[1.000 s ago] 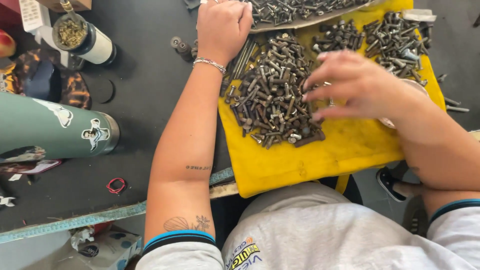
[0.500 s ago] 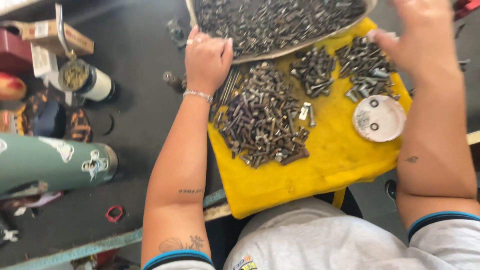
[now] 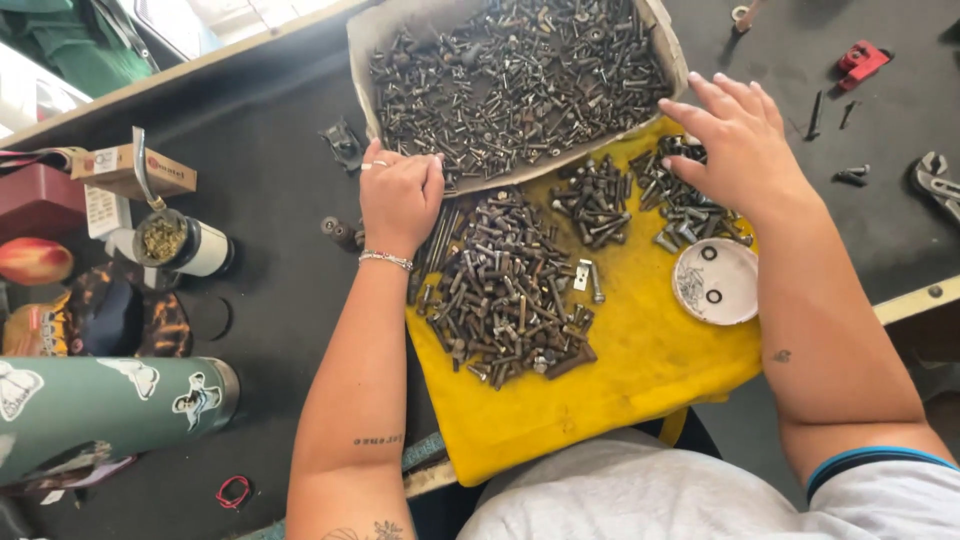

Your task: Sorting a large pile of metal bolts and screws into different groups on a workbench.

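Left hand (image 3: 400,195): closed loosely, knuckles up, resting at near rim of grey tray of mixed bolts (image 3: 372,60).
Right hand (image 3: 738,145): open, fingers spread, hovering over small pile of dark screws (image 3: 672,205).
Beneath: yellow cloth (image 3: 640,370), large heap of bolts (image 3: 505,290), white round lid (image 3: 718,282).

— What can't you make out?
— The tray (image 3: 668,62)'s far end is cut off at the top edge. The left hand (image 3: 400,195) covers part of its near rim.
— Anything else?
— The green bottle (image 3: 110,410) runs off the left edge.
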